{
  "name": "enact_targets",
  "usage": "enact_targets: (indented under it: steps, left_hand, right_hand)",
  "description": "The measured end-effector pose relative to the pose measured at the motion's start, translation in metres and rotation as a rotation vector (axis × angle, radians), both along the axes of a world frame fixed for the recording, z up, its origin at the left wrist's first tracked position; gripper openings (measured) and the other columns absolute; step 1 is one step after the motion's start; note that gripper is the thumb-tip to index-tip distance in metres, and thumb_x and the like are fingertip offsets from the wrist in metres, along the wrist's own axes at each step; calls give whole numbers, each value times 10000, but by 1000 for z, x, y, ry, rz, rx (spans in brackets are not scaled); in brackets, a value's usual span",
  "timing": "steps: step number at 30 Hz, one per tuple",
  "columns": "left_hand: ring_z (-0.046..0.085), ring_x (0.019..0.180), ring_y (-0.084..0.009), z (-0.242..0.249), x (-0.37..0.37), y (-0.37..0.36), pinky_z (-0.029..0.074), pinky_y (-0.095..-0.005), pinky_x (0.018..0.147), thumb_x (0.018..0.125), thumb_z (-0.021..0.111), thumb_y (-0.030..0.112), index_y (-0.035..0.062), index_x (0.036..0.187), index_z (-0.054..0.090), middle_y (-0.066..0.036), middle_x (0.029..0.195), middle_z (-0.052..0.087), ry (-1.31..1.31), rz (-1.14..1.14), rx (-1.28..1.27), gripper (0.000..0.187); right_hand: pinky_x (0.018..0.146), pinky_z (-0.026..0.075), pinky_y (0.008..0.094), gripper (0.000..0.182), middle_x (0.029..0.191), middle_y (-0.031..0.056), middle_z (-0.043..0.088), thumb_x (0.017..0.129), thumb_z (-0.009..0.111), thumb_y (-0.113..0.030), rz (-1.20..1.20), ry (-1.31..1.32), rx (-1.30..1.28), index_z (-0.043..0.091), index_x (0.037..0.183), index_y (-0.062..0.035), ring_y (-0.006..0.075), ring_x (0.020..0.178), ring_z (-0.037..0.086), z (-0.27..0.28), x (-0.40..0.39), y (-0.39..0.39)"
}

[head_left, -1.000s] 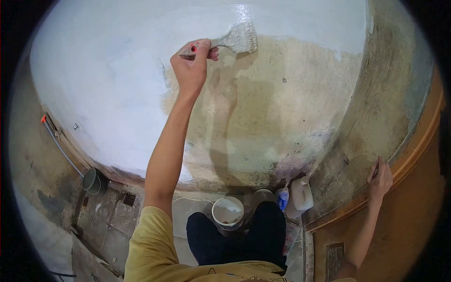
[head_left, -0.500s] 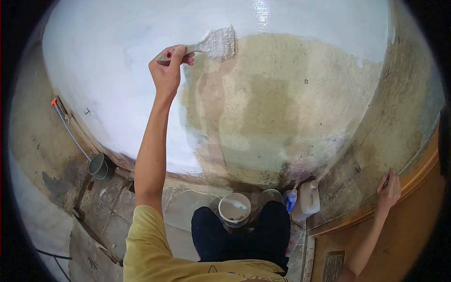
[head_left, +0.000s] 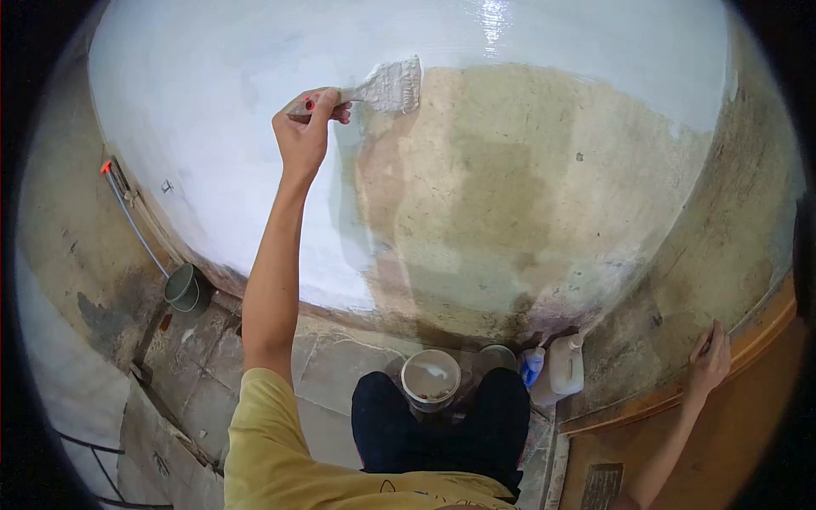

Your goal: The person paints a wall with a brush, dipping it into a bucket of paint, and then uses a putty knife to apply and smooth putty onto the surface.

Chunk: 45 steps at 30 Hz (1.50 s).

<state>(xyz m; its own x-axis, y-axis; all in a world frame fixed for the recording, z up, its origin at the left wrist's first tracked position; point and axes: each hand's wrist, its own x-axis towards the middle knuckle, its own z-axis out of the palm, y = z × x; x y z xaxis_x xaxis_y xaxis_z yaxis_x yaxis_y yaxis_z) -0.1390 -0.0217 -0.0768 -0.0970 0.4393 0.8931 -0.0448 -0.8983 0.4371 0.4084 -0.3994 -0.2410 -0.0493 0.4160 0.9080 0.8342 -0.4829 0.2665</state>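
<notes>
My left hand [head_left: 308,123] is closed around the handle of a wide paintbrush [head_left: 391,87]. Its bristles are thick with white paint and lie against the wall [head_left: 493,178], at the border between the white coat and the bare, stained plaster. Off to the right, my right hand [head_left: 708,361] is beside the wooden door frame [head_left: 748,357], fingers pointing up and partly apart; a dark gap shows between thumb and fingers. Between my knees stands a bucket of white paint [head_left: 430,380].
Right of the paint bucket are another container [head_left: 496,358], a blue bottle [head_left: 532,367] and a white jug [head_left: 566,365]. A dark bucket [head_left: 186,289] stands at the left by a long-handled stick with an orange end [head_left: 136,225]. The door [head_left: 705,450] is close on my right.
The brush has moved slightly down the wall, still in my left hand. My view has shifted a little, so the wall and floor things sit farther right. My right hand stays by the door frame.
</notes>
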Motion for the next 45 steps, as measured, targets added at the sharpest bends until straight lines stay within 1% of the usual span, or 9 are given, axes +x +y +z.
enact_targets:
  steps: [5, 10, 16, 19, 24, 28, 33, 40, 45]
  left_hand:
    - [643, 669, -178, -4, -25, 4, 534, -305, 635, 902, 623, 124, -101, 903, 664, -133, 765, 677, -12, 51, 2, 229]
    - [646, 675, -178, -8, -51, 0, 536, -304, 642, 912, 617, 143, -89, 916, 667, -127, 783, 681, 2, 210, 4, 237]
    - [640, 673, -188, -9, -21, -9, 540, -328, 652, 907, 622, 126, -110, 955, 649, -151, 785, 674, -8, 149, 14, 242]
    - [625, 655, -157, -10, 1, -9, 517, -281, 635, 901, 632, 126, -88, 904, 668, -105, 747, 669, -35, 24, 32, 216]
    - [623, 666, -150, -22, -9, 0, 506, -269, 641, 903, 631, 125, -84, 904, 669, -95, 747, 666, -28, 30, 14, 212]
    - [629, 671, -151, -29, -50, 7, 515, -274, 646, 901, 633, 120, -84, 922, 670, -103, 763, 673, -45, 209, 17, 209]
    - [631, 679, -152, -25, -64, -2, 524, -280, 640, 902, 632, 120, -92, 932, 661, -108, 773, 675, -81, 225, 24, 216]
    - [625, 672, -138, -21, -23, -10, 506, -269, 636, 904, 628, 123, -85, 910, 663, -92, 764, 670, -3, 101, 14, 211]
    - [619, 668, -130, -40, -56, 3, 498, -260, 638, 905, 624, 127, -78, 912, 666, -85, 750, 666, -21, 175, -1, 210]
  right_hand:
    - [637, 524, 369, 176, 878, 160, 669, 905, 590, -29, 22, -60, 6, 600, 1057, 58, 290, 749, 645, 2, 2, 4]
    - [581, 497, 363, 159, 801, 126, 647, 912, 594, -51, -15, -32, 17, 618, 1025, 58, 256, 680, 620, 3, -1, 5]
    - [569, 496, 345, 174, 797, 130, 648, 925, 586, -86, -36, -10, 1, 628, 1023, 52, 249, 676, 621, 1, 2, 3]
    - [576, 495, 336, 179, 812, 135, 649, 934, 572, -93, -16, -13, -4, 626, 1039, 42, 252, 673, 618, -2, 9, 2]
    - [575, 490, 338, 177, 786, 133, 631, 933, 561, -75, -30, -4, -45, 615, 1063, 33, 253, 663, 611, 3, 3, 1]
    - [547, 467, 343, 173, 734, 114, 597, 925, 575, -73, 42, -97, -4, 612, 1058, 32, 240, 622, 579, 8, -2, 3]
    - [535, 469, 330, 153, 740, 116, 605, 916, 591, -62, 25, -31, -17, 622, 1031, 34, 238, 617, 587, 7, -1, 3]
    - [547, 494, 324, 130, 781, 125, 636, 912, 608, -72, 12, -143, 27, 633, 973, 40, 244, 644, 612, 1, 11, 3]
    - [548, 496, 320, 129, 790, 128, 641, 917, 601, -72, 27, -64, -9, 630, 971, 42, 237, 643, 615, 5, 3, 3]
